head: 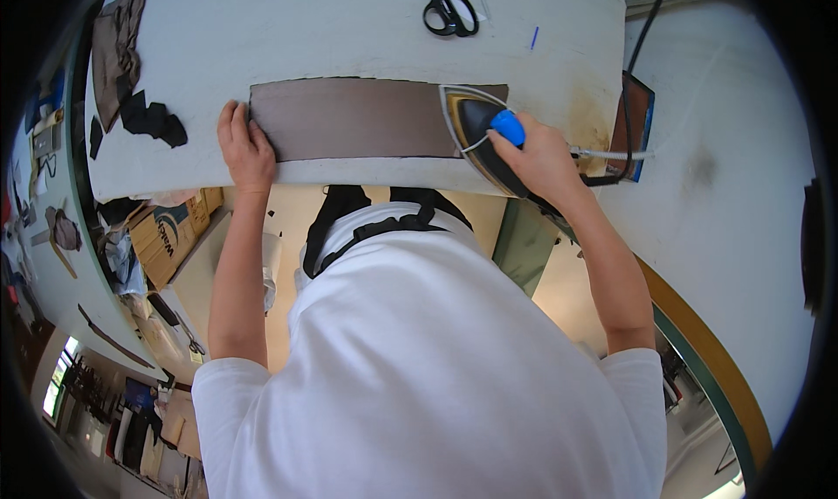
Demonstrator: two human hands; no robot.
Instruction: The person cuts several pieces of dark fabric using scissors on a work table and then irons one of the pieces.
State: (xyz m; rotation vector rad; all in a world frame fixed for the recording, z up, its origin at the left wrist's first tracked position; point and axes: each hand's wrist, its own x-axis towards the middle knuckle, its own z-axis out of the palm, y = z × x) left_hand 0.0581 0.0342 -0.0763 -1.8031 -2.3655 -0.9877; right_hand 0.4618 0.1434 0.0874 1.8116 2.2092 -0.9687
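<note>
A long strip of grey-brown fabric (353,120) lies flat along the near edge of the pale ironing table (314,40). At its left end rests my left hand (247,148), fingers together on the table and touching the fabric's edge; it grips nothing that I can see. My right hand (540,155) is wrapped around the handle of a steam iron (476,120) with a blue knob (508,128) on top. The iron sits over the strip's right end, its tip pointing away to the upper left. Its soleplate hides part of the fabric there.
Black-handled scissors (450,11) and a thin blue stick (534,38) lie farther back. Crumpled brown fabric (118,47) and black scraps (152,119) occupy the left side. The iron's black cable (630,106) and pale hose (612,154) run right, near a brown-red pad (619,129).
</note>
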